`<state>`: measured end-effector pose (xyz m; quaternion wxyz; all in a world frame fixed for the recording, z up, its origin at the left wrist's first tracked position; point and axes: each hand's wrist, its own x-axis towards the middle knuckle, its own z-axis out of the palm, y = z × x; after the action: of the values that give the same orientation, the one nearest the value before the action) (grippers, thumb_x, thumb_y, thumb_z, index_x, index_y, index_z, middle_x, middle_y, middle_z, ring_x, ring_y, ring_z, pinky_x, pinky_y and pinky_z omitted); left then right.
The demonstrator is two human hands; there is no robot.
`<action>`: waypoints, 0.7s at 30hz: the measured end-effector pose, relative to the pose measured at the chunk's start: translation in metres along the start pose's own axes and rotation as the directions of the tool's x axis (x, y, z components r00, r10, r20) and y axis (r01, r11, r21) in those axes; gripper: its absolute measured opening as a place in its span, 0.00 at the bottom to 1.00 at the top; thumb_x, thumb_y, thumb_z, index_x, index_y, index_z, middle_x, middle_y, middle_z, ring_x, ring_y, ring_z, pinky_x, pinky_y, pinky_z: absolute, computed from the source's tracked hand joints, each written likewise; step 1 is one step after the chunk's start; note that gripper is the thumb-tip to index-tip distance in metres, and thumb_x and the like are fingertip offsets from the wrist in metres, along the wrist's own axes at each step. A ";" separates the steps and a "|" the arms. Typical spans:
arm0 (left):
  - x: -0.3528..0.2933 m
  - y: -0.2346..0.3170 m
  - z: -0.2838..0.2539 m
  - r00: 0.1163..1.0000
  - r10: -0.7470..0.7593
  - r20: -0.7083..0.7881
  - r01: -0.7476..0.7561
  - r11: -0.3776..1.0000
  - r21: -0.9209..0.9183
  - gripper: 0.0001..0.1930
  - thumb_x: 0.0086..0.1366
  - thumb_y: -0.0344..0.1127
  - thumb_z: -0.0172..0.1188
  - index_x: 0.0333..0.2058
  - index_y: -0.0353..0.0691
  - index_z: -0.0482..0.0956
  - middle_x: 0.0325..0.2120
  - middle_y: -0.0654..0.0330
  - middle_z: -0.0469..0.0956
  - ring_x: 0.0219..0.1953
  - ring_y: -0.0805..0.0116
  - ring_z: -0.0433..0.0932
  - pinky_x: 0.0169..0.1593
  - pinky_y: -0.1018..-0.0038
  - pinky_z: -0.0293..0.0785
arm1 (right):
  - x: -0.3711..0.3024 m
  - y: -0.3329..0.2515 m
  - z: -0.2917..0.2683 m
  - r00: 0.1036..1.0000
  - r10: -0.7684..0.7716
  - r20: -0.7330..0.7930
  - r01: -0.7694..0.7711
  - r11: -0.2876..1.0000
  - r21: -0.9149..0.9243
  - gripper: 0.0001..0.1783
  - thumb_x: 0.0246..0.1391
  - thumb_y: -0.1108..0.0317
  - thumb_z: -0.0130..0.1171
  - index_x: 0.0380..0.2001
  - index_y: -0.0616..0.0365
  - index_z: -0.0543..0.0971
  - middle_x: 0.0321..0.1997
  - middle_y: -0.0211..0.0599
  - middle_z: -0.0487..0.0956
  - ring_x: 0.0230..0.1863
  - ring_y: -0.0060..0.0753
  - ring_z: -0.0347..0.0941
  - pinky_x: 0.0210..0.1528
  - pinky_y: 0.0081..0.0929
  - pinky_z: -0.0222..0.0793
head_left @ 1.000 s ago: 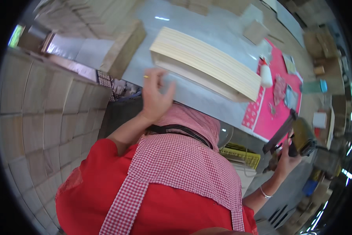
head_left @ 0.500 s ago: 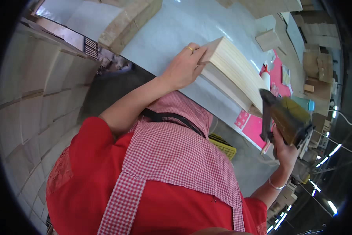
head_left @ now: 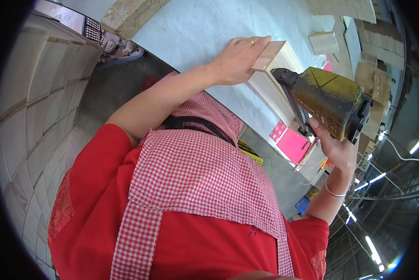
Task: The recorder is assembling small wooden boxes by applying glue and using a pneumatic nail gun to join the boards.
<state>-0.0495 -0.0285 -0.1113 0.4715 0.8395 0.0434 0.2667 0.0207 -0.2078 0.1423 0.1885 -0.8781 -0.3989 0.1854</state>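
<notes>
A pale wooden box (head_left: 271, 55) stands on the grey-white worktable, its end panel facing left. My left hand (head_left: 239, 61) grips that end, with the fingers along the panel and a ring on one finger. In my right hand (head_left: 335, 148) is a worn yellow and black nail gun (head_left: 328, 95), held by its handle with the thumb showing. The gun's nose hangs over the box's long side near the end panel; whether it touches the wood cannot be made out. The gun's body hides the box's right part.
Pink sheets (head_left: 293, 143) lie at the table's right edge. A small wooden block (head_left: 323, 43) and stacked boards (head_left: 380, 39) sit beyond. A cardboard-coloured piece (head_left: 125, 16) is at far left. Panels (head_left: 55, 79) are stacked on my left. A yellow crate (head_left: 251, 153) stands below the table.
The nail gun has moved left and up, from beyond the box's right end to over it near my left hand. My left hand and the box end have shifted slightly right.
</notes>
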 end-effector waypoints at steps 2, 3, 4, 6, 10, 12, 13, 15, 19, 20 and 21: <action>0.000 0.001 0.001 1.000 -0.017 0.009 0.017 1.000 0.004 0.42 0.54 0.27 0.62 0.67 0.36 0.51 0.57 0.43 0.66 0.61 0.46 0.64 0.64 0.56 0.57 | 0.000 0.000 -0.003 0.999 0.000 0.046 0.001 1.000 -0.027 0.24 0.43 0.72 0.74 0.43 0.67 0.77 0.42 0.40 0.82 0.41 0.31 0.78 0.45 0.27 0.73; -0.001 0.001 0.000 1.000 -0.014 0.006 0.014 1.000 0.011 0.42 0.54 0.27 0.62 0.67 0.37 0.51 0.57 0.43 0.67 0.61 0.46 0.65 0.64 0.56 0.57 | -0.001 -0.001 -0.004 0.997 0.019 0.077 -0.017 0.999 -0.032 0.25 0.46 0.73 0.73 0.48 0.67 0.75 0.45 0.39 0.81 0.43 0.30 0.77 0.47 0.27 0.73; -0.001 0.001 0.000 1.000 0.003 -0.011 -0.003 1.000 0.016 0.42 0.54 0.27 0.62 0.67 0.37 0.51 0.57 0.43 0.67 0.60 0.46 0.65 0.64 0.56 0.57 | 0.000 -0.001 -0.005 0.989 0.117 0.090 -0.111 0.992 -0.061 0.26 0.49 0.74 0.71 0.52 0.66 0.74 0.48 0.38 0.80 0.46 0.29 0.76 0.50 0.27 0.72; 0.000 0.002 -0.001 1.000 -0.006 -0.007 0.006 1.000 0.018 0.42 0.54 0.27 0.62 0.67 0.37 0.51 0.57 0.43 0.67 0.60 0.46 0.65 0.64 0.56 0.57 | 0.002 -0.003 -0.007 0.992 0.027 0.125 -0.021 0.998 -0.052 0.27 0.49 0.74 0.71 0.52 0.66 0.74 0.48 0.38 0.80 0.46 0.30 0.76 0.50 0.27 0.72; -0.001 0.003 -0.001 1.000 0.005 -0.030 -0.004 1.000 0.030 0.41 0.54 0.26 0.61 0.66 0.36 0.53 0.57 0.44 0.68 0.60 0.48 0.66 0.63 0.57 0.57 | 0.006 -0.007 -0.003 0.993 -0.005 0.117 0.015 0.996 -0.085 0.25 0.46 0.72 0.73 0.47 0.66 0.75 0.45 0.39 0.81 0.43 0.31 0.77 0.47 0.28 0.72; -0.001 0.003 -0.001 0.999 0.020 -0.048 -0.017 0.998 0.054 0.37 0.55 0.27 0.59 0.64 0.34 0.56 0.57 0.46 0.68 0.60 0.52 0.67 0.63 0.59 0.58 | 0.008 -0.009 0.001 0.999 -0.029 0.029 0.031 0.996 -0.081 0.22 0.41 0.68 0.77 0.38 0.65 0.79 0.38 0.41 0.83 0.37 0.33 0.79 0.42 0.29 0.74; -0.001 0.003 -0.001 0.999 0.006 -0.034 -0.004 0.998 0.059 0.37 0.55 0.27 0.59 0.64 0.34 0.56 0.57 0.46 0.68 0.60 0.52 0.67 0.63 0.59 0.58 | 0.009 -0.010 0.001 0.999 -0.029 0.029 0.031 0.996 -0.082 0.22 0.41 0.68 0.77 0.38 0.65 0.79 0.38 0.41 0.83 0.37 0.33 0.79 0.42 0.29 0.74; -0.001 0.003 -0.001 0.999 0.003 -0.034 -0.002 1.000 0.025 0.41 0.54 0.26 0.61 0.66 0.36 0.53 0.57 0.45 0.67 0.60 0.48 0.66 0.63 0.57 0.57 | 0.010 -0.011 0.001 0.999 -0.022 0.032 0.024 0.996 -0.082 0.22 0.41 0.67 0.77 0.38 0.65 0.79 0.38 0.41 0.83 0.37 0.35 0.80 0.42 0.29 0.74; -0.001 0.003 -0.001 0.999 0.001 -0.035 0.000 1.000 0.009 0.43 0.53 0.25 0.63 0.67 0.38 0.51 0.58 0.45 0.66 0.60 0.47 0.65 0.64 0.56 0.57 | 0.012 -0.012 0.001 0.999 -0.010 0.050 0.014 0.997 -0.075 0.22 0.41 0.67 0.77 0.38 0.66 0.80 0.38 0.41 0.83 0.38 0.35 0.80 0.42 0.30 0.74; -0.001 0.003 -0.001 0.999 0.004 -0.037 -0.004 1.000 0.003 0.43 0.53 0.25 0.63 0.67 0.37 0.51 0.58 0.45 0.66 0.60 0.47 0.65 0.64 0.56 0.57 | 0.013 -0.012 0.001 0.998 -0.006 0.057 0.010 0.997 -0.072 0.22 0.41 0.67 0.77 0.38 0.66 0.80 0.38 0.41 0.83 0.38 0.36 0.80 0.42 0.30 0.74; -0.001 0.003 -0.001 0.999 0.001 -0.034 -0.001 1.000 0.009 0.43 0.53 0.25 0.63 0.67 0.37 0.51 0.58 0.45 0.66 0.60 0.47 0.65 0.64 0.56 0.57 | 0.013 -0.013 0.000 0.998 -0.005 0.057 0.009 0.997 -0.072 0.22 0.41 0.67 0.77 0.38 0.66 0.80 0.38 0.41 0.83 0.38 0.36 0.80 0.42 0.30 0.74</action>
<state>-0.0514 -0.0298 -0.1089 0.4669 0.8368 0.0523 0.2811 0.0208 -0.1898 0.1457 0.1459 -0.8772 -0.4138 0.1952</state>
